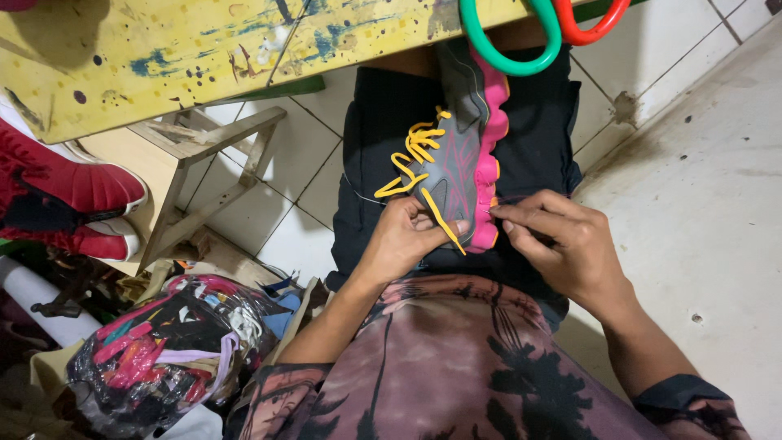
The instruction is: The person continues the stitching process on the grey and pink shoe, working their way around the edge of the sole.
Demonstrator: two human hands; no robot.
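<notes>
We hold a grey shoe (453,163) with a pink sole and yellow laces (413,155) on our lap, toe end toward us, so it lies steady against the dark trousers (383,122) while we work at its edge. Our left hand (405,236) is closed around the near end of the shoe, thumb pressing down over a loose lace, which keeps the upper from shifting. Our right hand (562,240) sits just beside the pink sole with fingertips pinched narrow; a fine thread seems to run from them to the sole, though we cannot tell for sure.

Above the lap, the near edge of a paint-spattered yellow table (163,57) carries scissors (538,28) with green and red handles hanging over it. Under the table stands a wooden stool (204,163) on a white tiled floor (692,147). At the left lie red shoes (73,195), and a clear plastic bag (163,350) stuffed with colourful scraps.
</notes>
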